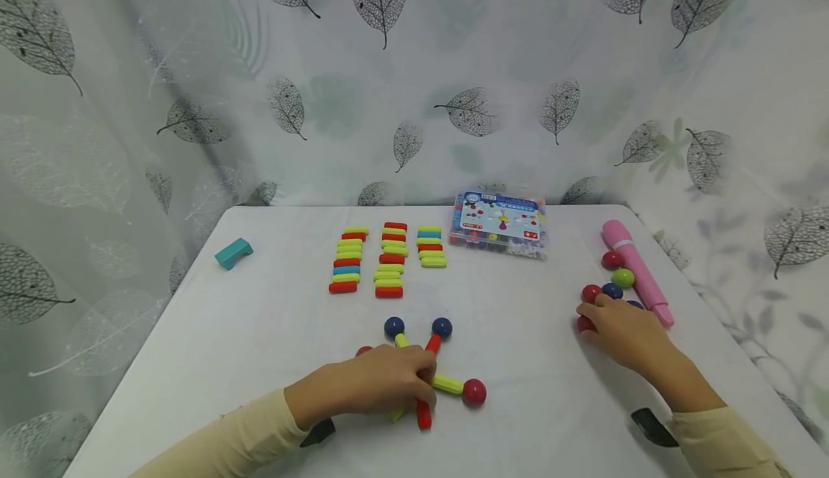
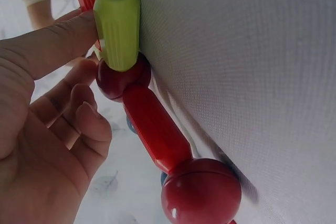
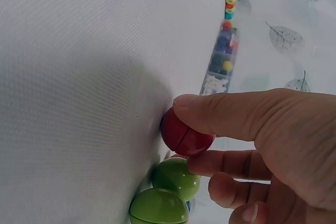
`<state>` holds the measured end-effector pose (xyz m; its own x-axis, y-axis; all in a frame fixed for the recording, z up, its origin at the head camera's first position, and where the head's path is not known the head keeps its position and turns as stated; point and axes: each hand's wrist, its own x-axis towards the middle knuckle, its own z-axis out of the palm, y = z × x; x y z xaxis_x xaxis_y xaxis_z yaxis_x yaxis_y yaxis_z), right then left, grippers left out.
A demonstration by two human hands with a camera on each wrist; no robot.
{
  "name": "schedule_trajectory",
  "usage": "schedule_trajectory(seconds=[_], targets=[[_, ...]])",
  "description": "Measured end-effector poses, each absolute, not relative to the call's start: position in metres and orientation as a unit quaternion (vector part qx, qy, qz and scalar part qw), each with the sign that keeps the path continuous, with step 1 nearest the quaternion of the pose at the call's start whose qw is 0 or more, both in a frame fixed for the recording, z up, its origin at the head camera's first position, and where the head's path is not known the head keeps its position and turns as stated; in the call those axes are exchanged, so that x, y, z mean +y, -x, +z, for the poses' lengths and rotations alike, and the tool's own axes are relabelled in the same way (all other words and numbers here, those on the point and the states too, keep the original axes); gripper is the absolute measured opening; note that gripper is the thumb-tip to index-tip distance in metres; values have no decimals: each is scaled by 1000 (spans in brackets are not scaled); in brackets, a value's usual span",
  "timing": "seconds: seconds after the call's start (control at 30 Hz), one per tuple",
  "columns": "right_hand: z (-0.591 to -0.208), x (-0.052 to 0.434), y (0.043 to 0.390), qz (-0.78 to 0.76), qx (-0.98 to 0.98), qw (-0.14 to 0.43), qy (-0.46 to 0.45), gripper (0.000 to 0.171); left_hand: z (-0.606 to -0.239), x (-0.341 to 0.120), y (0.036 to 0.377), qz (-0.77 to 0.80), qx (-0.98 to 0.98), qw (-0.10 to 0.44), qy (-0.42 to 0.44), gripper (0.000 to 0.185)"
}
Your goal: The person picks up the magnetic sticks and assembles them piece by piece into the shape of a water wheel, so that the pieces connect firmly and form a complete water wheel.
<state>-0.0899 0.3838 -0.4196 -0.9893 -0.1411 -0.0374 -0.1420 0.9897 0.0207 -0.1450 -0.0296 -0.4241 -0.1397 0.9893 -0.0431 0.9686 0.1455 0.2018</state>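
My left hand is over a star-like figure of magnetic rods and balls lying on the table, and its thumb and finger pinch a red rod. Beside the thumb, a yellow-green rod stands on a dark red ball. Dark blue balls and a red ball tip other rods of the figure; the hand hides part of its middle. At the right, my right hand pinches a red ball between thumb and forefinger, close beside green balls.
Three columns of coloured rods lie toward the back. A lidded plastic case stands behind them, right of centre. Along the right edge is a pink pen-like stick by more balls. A teal block sits back left.
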Motion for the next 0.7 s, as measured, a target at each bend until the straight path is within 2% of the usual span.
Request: schedule_trajectory(seconds=[0.7], targets=[[-422, 385, 88, 1, 997, 29, 72, 43, -428, -26, 141, 8, 737, 56, -674, 28]])
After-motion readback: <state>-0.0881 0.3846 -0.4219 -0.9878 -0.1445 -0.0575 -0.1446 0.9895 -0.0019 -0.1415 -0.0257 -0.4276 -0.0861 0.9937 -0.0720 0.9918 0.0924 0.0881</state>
